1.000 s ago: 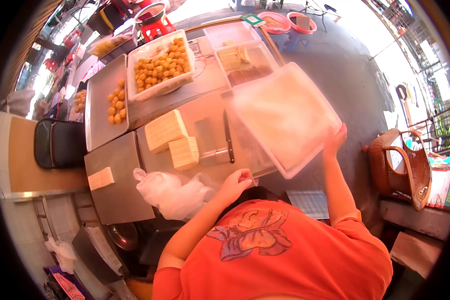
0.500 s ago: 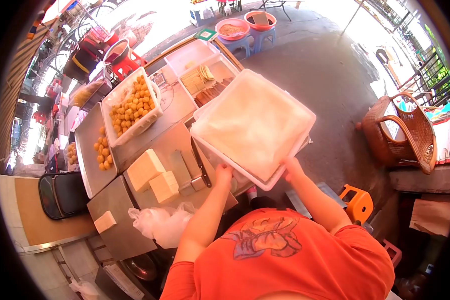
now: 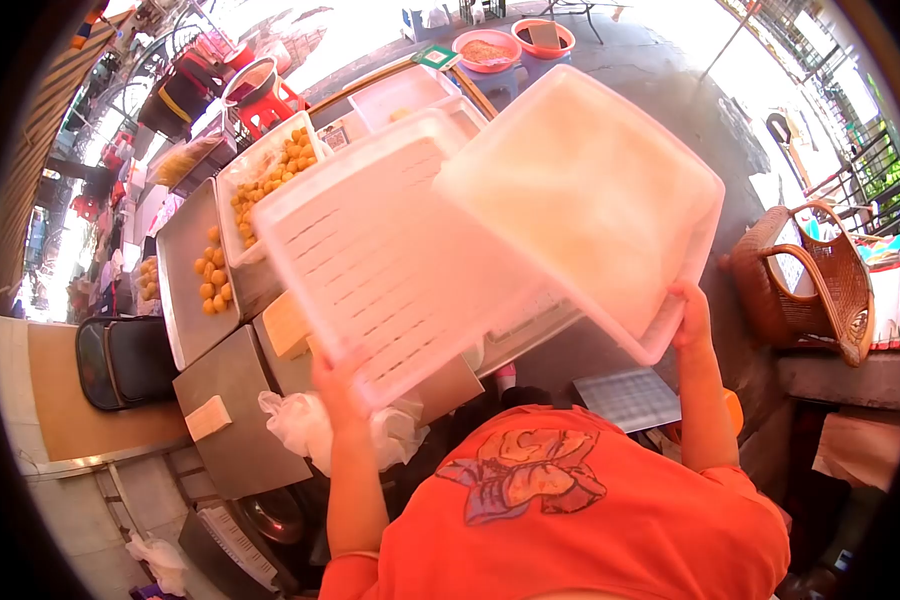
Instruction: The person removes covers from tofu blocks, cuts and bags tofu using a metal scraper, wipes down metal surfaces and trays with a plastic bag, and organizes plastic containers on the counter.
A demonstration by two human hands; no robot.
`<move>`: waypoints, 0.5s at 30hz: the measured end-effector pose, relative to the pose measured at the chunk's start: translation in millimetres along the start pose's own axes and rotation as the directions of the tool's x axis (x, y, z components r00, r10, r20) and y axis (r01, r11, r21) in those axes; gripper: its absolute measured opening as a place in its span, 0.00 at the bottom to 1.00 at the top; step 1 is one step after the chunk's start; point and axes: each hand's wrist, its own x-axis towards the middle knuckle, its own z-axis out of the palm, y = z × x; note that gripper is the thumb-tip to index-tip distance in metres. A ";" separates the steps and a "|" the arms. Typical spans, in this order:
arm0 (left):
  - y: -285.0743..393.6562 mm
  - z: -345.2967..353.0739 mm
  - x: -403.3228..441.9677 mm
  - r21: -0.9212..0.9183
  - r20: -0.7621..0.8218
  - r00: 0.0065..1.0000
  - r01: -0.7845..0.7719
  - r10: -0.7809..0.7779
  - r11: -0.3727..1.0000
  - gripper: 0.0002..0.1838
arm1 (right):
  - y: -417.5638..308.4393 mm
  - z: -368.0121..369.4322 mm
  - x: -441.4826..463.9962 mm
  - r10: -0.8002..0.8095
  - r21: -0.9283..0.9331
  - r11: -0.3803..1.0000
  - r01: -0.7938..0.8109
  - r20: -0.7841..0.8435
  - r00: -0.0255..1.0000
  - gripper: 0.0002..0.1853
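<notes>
My left hand is closed on the near corner of a white slotted plastic tray, tilted above the work table. At the right, my right hand grips the edge of a solid white plastic tub. The tub overlaps the slotted tray's right side; motion blurs both. Under the slotted tray, a block of tofu is partly covered. A clear plastic bag lies beside my left wrist.
Yellow balls fill part of a white bin, and more lie on a metal tray. A tofu piece rests on the metal counter. Basins stand farther off. A wicker basket is at right.
The two stacked containers have come apart. My left hand has moved left with the slotted tray, while my right hand has moved up and right with the tub.
</notes>
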 end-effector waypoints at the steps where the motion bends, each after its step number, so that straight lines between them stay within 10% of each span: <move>1: 10.6 -21.5 -5.9 -0.011 -0.045 0.998 -0.035 0.034 0.999 0.19 | 0.8 -1.6 3.6 -0.031 -0.011 0.999 0.031 -0.009 0.999 0.26; 9: 76.6 -93.6 -66.5 -0.075 -0.400 0.891 -0.266 0.215 0.961 0.31 | 57.5 -5.9 62.9 -0.032 -0.019 0.999 0.031 -0.062 0.998 0.22; 15: 72.2 -120.4 -67.2 -0.205 -0.302 0.943 -0.207 0.139 0.956 0.32 | 159.5 -5.8 90.2 0.079 -0.079 0.992 -0.096 -0.191 0.978 0.18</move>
